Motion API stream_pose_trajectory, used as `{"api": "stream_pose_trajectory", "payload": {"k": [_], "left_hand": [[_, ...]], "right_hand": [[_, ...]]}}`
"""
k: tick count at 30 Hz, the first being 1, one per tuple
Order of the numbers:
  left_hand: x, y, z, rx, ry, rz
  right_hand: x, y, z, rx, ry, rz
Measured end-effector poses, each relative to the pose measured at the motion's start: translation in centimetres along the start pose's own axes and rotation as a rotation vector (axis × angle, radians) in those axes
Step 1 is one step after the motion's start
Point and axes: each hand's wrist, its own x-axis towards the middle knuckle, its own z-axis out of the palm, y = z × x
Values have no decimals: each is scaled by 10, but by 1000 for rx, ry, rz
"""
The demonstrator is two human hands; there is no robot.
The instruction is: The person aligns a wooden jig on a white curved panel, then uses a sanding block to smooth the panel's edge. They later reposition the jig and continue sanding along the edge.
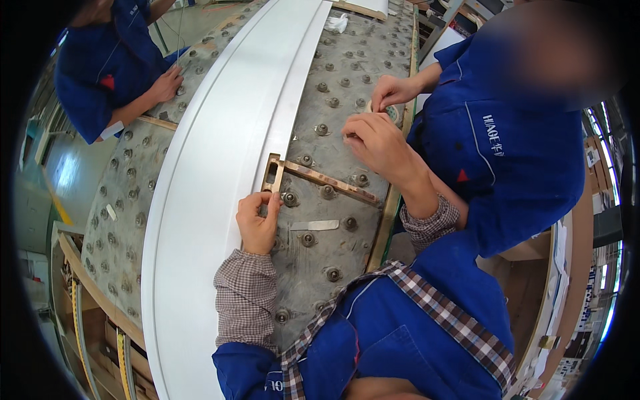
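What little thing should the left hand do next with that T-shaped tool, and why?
Perhaps the left hand should nudge the T-shaped tool snug along the white panel: it pinches the tool's short crosspiece, which sits at the panel's edge, while the long arm points away.

A studded grey table (313,260) bears a long white panel (217,167). Right of that lie a pale strip (315,226) and, farther, crumpled white scrap (338,24).
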Motion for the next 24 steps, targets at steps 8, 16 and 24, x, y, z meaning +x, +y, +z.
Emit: {"api": "stream_pose_trajectory", "payload": {"k": [8, 16, 24], "left_hand": [[0, 1, -1, -121, 8, -86], [1, 5, -3, -1, -8, -104], [1, 10, -3, 30, -42, -95]], "right_hand": [[0, -10, -5, 54, -29, 0], [3, -1, -7, 78, -151, 8], [2, 1, -5, -9, -67, -59]]}}
